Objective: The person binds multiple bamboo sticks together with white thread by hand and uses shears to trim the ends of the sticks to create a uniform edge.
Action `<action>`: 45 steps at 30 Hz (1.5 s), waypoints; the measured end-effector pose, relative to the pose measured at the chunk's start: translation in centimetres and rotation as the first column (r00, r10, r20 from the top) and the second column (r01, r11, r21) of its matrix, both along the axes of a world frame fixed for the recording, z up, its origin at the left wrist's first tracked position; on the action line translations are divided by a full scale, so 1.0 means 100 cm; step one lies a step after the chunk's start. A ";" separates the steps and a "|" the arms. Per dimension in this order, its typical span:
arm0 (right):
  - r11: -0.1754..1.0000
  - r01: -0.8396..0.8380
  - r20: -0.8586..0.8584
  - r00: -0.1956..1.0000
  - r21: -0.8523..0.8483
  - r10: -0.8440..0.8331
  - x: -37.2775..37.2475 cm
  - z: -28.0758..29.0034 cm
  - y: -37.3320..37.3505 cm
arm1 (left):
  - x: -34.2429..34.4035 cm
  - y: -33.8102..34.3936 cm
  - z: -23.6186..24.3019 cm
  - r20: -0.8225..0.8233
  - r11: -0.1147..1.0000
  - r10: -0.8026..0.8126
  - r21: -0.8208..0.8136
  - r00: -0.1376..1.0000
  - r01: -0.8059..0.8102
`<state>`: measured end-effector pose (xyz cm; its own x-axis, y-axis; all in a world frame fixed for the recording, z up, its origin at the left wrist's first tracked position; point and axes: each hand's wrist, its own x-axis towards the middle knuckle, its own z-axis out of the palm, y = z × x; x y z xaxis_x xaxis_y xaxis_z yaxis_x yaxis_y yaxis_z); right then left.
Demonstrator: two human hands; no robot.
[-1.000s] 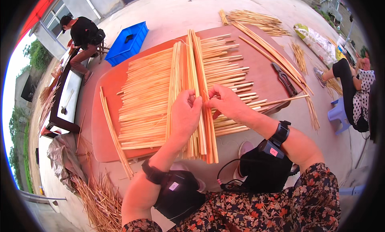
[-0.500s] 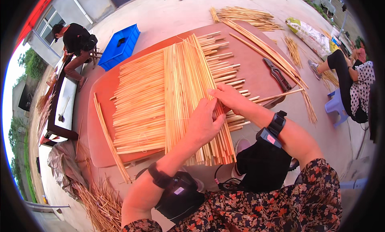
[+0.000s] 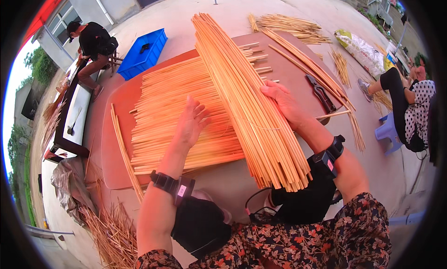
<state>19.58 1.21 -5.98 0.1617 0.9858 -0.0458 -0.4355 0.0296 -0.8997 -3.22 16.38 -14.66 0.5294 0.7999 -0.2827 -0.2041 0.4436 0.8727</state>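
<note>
A long bundle of pale reed sticks [image 3: 247, 120], loosely tied with thin string, slants from the far middle toward my body, raised at an angle over the table. My right hand [image 3: 284, 104] grips it along its right side, thumb on top. My left hand [image 3: 193, 122] is apart from the bundle, fingers spread over the layer of sticks [image 3: 158, 129] lying crosswise on the reddish table [image 3: 114, 171]. Thin strands show on that layer. Dark-handled shears [image 3: 320, 93] lie to the right, beside a few long loose sticks [image 3: 302, 59]. More loose sticks [image 3: 123, 143] lie along the left side.
A blue plastic crate [image 3: 142, 55] stands beyond the table. A co-worker [image 3: 95, 48] works at a black-framed bench at left. Another person [image 3: 416, 110] sits at right by a plastic stool [image 3: 390, 135]. Reed piles [image 3: 288, 27] and a large sack [image 3: 361, 50] lie on the ground.
The gathered sticks have been lifted and tilted, their far end rising leftward. My right hand has moved up along them. My left hand has let go and shifted left, its fingers now spread.
</note>
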 end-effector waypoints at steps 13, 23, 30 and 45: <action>0.976 -0.208 0.119 0.969 -0.071 0.215 0.020 -0.015 -0.023 | -0.045 0.036 0.030 0.684 0.994 -0.109 0.067 0.721 0.087; 0.985 -0.118 0.606 0.776 -0.129 0.173 0.057 -0.050 -0.019 | -0.062 -0.008 0.052 0.525 0.983 0.107 0.069 0.844 -0.168; 0.987 -0.139 0.545 0.822 -0.086 0.163 0.057 -0.046 -0.039 | -0.070 -0.060 0.092 0.561 0.962 0.122 0.136 0.819 -0.236; 0.989 -0.144 0.705 0.703 0.013 0.094 0.035 -0.101 0.090 | -0.059 0.018 0.008 0.178 0.989 -0.050 -0.128 0.983 0.073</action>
